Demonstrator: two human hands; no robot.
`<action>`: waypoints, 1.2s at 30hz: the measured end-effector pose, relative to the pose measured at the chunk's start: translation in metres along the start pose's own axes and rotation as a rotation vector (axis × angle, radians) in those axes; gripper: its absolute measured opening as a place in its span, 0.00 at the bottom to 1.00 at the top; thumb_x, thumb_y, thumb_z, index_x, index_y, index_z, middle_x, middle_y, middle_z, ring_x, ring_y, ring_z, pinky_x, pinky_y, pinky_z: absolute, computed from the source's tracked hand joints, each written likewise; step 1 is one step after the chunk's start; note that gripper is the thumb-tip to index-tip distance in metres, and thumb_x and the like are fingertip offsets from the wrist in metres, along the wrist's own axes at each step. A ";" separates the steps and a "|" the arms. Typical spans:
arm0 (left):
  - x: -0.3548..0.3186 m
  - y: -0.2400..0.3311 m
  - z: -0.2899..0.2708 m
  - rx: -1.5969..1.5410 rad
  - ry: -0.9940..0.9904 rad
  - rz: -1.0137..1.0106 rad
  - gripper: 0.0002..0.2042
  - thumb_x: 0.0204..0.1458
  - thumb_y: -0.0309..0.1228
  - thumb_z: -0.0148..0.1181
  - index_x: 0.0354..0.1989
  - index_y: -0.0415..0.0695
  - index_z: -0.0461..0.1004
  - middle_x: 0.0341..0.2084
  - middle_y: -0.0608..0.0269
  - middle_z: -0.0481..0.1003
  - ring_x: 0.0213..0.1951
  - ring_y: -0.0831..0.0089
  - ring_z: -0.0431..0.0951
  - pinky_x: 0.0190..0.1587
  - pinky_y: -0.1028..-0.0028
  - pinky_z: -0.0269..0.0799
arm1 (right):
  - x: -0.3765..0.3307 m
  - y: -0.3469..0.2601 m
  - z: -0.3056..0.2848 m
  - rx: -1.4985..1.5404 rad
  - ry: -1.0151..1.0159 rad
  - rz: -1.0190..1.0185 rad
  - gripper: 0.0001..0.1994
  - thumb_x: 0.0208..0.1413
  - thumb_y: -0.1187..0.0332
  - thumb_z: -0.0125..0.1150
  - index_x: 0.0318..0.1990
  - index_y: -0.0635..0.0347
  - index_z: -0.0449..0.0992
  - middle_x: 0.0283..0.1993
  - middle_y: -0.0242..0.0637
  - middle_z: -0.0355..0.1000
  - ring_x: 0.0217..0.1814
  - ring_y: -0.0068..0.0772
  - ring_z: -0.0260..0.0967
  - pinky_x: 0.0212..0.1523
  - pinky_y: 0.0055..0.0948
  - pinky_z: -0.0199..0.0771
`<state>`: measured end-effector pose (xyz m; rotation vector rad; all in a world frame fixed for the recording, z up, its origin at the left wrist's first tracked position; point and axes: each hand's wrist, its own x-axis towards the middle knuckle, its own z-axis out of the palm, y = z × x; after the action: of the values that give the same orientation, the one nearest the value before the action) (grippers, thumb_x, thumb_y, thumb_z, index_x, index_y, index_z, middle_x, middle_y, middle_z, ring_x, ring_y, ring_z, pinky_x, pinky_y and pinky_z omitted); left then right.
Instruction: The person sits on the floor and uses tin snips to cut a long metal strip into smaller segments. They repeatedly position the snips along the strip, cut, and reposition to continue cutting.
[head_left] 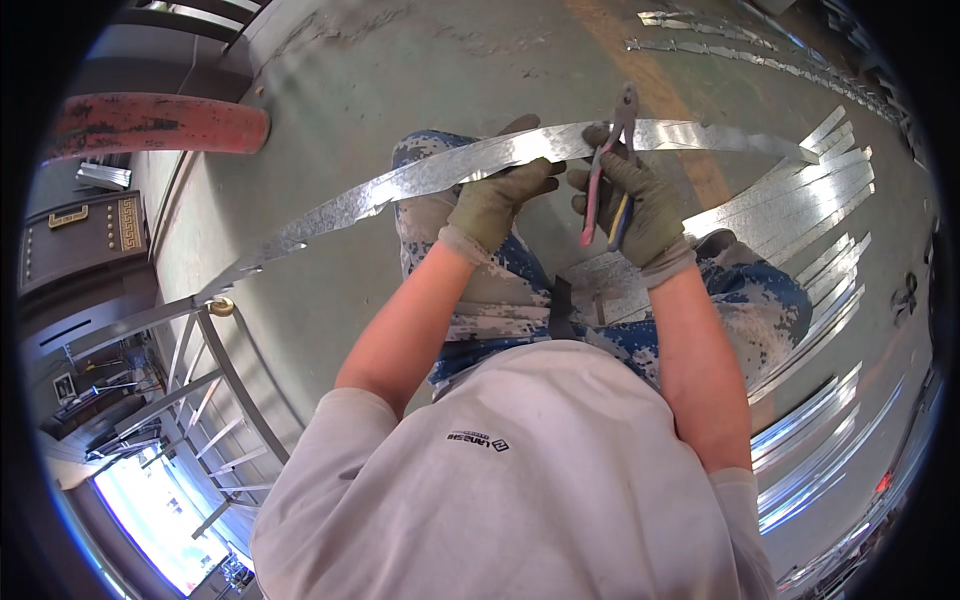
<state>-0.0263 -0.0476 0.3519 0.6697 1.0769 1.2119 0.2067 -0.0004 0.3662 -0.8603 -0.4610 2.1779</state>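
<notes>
A long, bright metal strip (400, 187) with nicked edges arcs across in front of me. My left hand (500, 195), in an olive work glove, closes around the strip near its middle, with fingers showing on both sides of it. My right hand (640, 205), gloved the same way, grips a pair of pliers (627, 112). One handle is red, the other blue and yellow, and the jaws point away from me. The pliers cross the strip; whether the jaws touch it I cannot tell. Part of my right hand's fingers lies beside the strip.
Flat metal strips (790, 200) lie in a pile to the right, with more strips (810, 430) nearer me. Notched strips (720, 50) rest at the far right. On the left are a red pipe (170, 123), a metal frame (235, 370) and a dark panelled door (75, 235).
</notes>
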 end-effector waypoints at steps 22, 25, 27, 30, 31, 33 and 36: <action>0.034 -0.029 -0.013 -0.341 0.123 -0.066 0.23 0.76 0.41 0.61 0.74 0.47 0.71 0.61 0.55 0.81 0.61 0.56 0.84 0.64 0.49 0.84 | -0.040 0.052 -0.012 -0.646 0.055 0.312 0.28 0.77 0.56 0.64 0.78 0.56 0.69 0.45 0.35 0.82 0.32 0.23 0.76 0.30 0.29 0.79; 0.033 -0.031 -0.014 -0.330 0.132 -0.074 0.22 0.76 0.40 0.61 0.73 0.47 0.72 0.59 0.55 0.82 0.59 0.56 0.85 0.63 0.50 0.85 | -0.037 0.049 -0.011 -0.661 0.053 0.329 0.28 0.77 0.57 0.65 0.78 0.57 0.70 0.41 0.35 0.81 0.31 0.22 0.76 0.29 0.29 0.78; 0.032 -0.032 -0.015 -0.325 0.150 -0.077 0.21 0.76 0.40 0.61 0.73 0.47 0.72 0.59 0.56 0.82 0.58 0.57 0.86 0.63 0.50 0.85 | -0.038 0.045 -0.006 -0.675 0.055 0.351 0.28 0.76 0.57 0.66 0.77 0.57 0.70 0.40 0.35 0.80 0.32 0.23 0.76 0.31 0.29 0.79; 0.033 -0.029 -0.014 -0.323 0.153 -0.101 0.21 0.77 0.40 0.60 0.72 0.47 0.73 0.59 0.56 0.82 0.59 0.56 0.86 0.63 0.50 0.85 | -0.037 0.044 -0.006 -0.713 0.064 0.343 0.27 0.76 0.58 0.66 0.77 0.57 0.71 0.45 0.34 0.80 0.37 0.23 0.77 0.34 0.29 0.80; 0.033 -0.028 -0.013 -0.322 0.157 -0.103 0.21 0.77 0.40 0.59 0.72 0.46 0.73 0.60 0.56 0.82 0.59 0.56 0.86 0.63 0.49 0.84 | -0.036 0.049 -0.009 -0.721 0.066 0.319 0.27 0.76 0.59 0.66 0.77 0.57 0.71 0.46 0.34 0.80 0.40 0.23 0.77 0.35 0.29 0.81; 0.033 -0.025 -0.009 -0.319 0.166 -0.108 0.21 0.77 0.40 0.58 0.73 0.46 0.73 0.60 0.55 0.82 0.59 0.56 0.86 0.64 0.49 0.84 | -0.033 0.055 -0.016 -0.734 0.074 0.288 0.27 0.77 0.59 0.65 0.77 0.56 0.71 0.49 0.33 0.80 0.43 0.23 0.77 0.36 0.29 0.81; 0.032 -0.023 -0.006 -0.319 0.160 -0.098 0.21 0.78 0.39 0.57 0.73 0.45 0.72 0.61 0.55 0.81 0.59 0.55 0.86 0.64 0.49 0.84 | -0.029 0.062 -0.022 -0.742 0.088 0.276 0.28 0.77 0.59 0.65 0.78 0.56 0.70 0.51 0.32 0.79 0.46 0.22 0.77 0.38 0.29 0.82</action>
<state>-0.0226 -0.0235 0.3196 0.2753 1.0055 1.3311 0.2060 -0.0621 0.3293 -1.4748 -1.2071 2.2072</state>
